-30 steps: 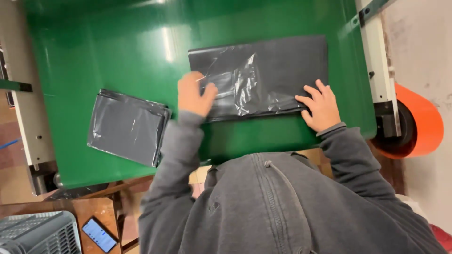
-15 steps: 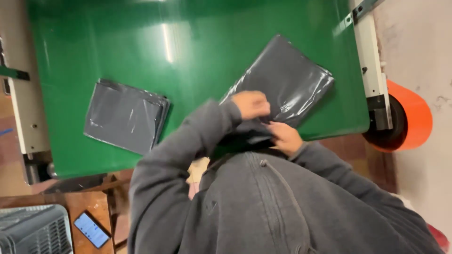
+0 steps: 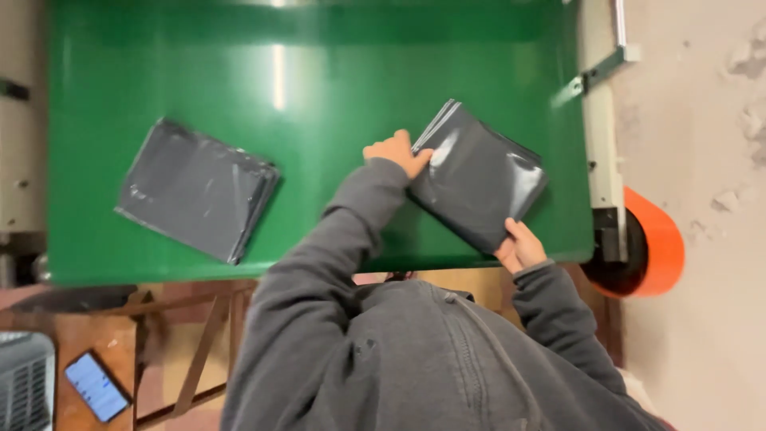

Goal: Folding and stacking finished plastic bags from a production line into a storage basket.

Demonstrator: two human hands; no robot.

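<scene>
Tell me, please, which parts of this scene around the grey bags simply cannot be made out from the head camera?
- Head view: the near edge of the folded grey bag is covered by the left hand and right hand.
- The green table runs past the top edge; its near rim is partly behind the grey sleeves.
- The phone screen is too small to read.
- The orange roll is partly behind the frame rail.

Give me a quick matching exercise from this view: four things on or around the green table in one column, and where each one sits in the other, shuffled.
Things:
1. folded dark grey plastic bag
2. stack of dark grey bags
3. orange roll
4. phone

Places:
A. past the right edge of the green table
B. lying alone on the table's left part
C. lower left, on a brown surface below the table
D. between the left hand and the right hand

Pairs: 1-D, 2-B, 3-A, 4-C
</scene>
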